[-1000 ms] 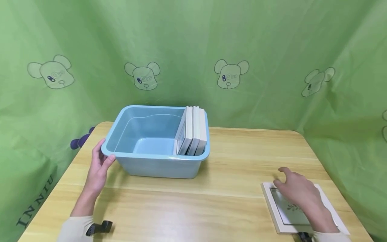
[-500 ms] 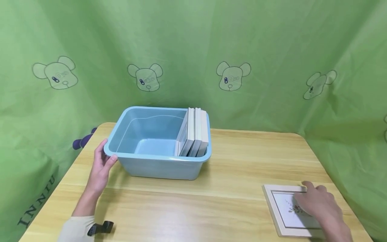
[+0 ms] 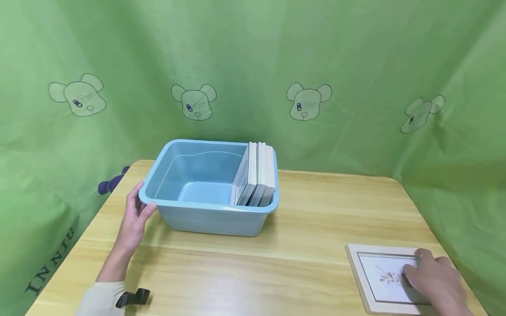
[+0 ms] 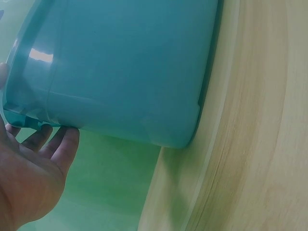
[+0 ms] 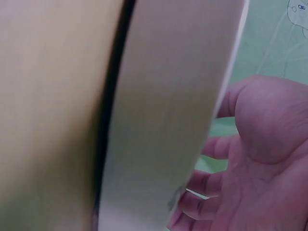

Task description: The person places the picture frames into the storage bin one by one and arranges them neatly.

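My left hand (image 3: 132, 224) grips the rim of a light-blue plastic basin (image 3: 209, 219) at its near left corner. In the left wrist view, the fingers of my left hand (image 4: 36, 173) curl under that rim. Several white picture frames (image 3: 257, 175) stand on edge against the basin's right wall. Another white picture frame (image 3: 357, 274), with a floral print, lies flat at the table's right. My right hand (image 3: 439, 281) is over its right part, fingers loosely bent. In the right wrist view, the fingers of my right hand (image 5: 269, 159) reach over the frame's edge (image 5: 163, 110); contact cannot be told.
The basin and the flat frame rest on a light wooden table (image 3: 253, 272). Green curtain cloth (image 3: 245, 44) with mouse-head prints hangs behind and at both sides. A purple shape (image 3: 112, 182) shows beside the table's left edge.
My right hand has moved right and nearer to me, from the flat frame's far edge to its right part, uncovering its print. My left hand still holds the basin. The view has shifted slightly.
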Demonstrator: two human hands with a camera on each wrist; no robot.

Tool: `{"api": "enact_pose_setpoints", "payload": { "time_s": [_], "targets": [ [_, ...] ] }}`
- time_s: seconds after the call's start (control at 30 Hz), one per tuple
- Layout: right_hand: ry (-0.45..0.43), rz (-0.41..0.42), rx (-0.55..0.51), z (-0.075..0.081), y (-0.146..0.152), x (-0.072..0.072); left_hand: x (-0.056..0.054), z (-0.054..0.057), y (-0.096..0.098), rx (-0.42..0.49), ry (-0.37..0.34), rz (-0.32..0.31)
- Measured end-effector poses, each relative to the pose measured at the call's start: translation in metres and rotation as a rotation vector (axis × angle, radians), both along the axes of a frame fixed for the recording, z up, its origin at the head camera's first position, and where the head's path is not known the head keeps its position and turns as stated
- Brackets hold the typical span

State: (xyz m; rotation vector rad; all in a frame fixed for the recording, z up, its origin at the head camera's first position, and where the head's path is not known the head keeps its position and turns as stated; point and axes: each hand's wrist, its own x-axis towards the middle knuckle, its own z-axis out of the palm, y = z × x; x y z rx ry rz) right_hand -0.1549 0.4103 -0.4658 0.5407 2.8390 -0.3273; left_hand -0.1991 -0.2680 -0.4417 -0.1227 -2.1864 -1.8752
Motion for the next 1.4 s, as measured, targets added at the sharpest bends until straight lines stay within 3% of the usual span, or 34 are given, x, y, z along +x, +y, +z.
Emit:
{"api": "enact_pose_setpoints", "payload": {
  "time_s": [0.2,0.33,0.47,0.9,1.1,1.4],
  "targets": [
    [-0.125,-0.158,0.073,-0.005,0.013,0.003,0.0,0.002,0.002,-0.003,0.01,-0.001],
    [-0.232,-0.19,0.109,-0.005,0.02,0.002,0.0,0.002,0.002,-0.016,0.011,-0.001],
    [-0.263,-0.214,0.096,-0.007,0.024,0.002,0.0,0.002,0.0,-0.023,0.003,0.002],
    [-0.166,-0.155,0.059,-0.005,0.03,0.007,0.0,0.0,0.001,0.001,0.01,-0.004],
    [-0.124,-0.174,0.03,0.008,0.021,0.006,0.001,0.001,0.0,-0.015,0.005,0.005],
    [0.0,-0.105,-0.017,0.034,0.019,0.006,-0.001,0.001,0.001,0.007,0.03,-0.005]
  ]
}}
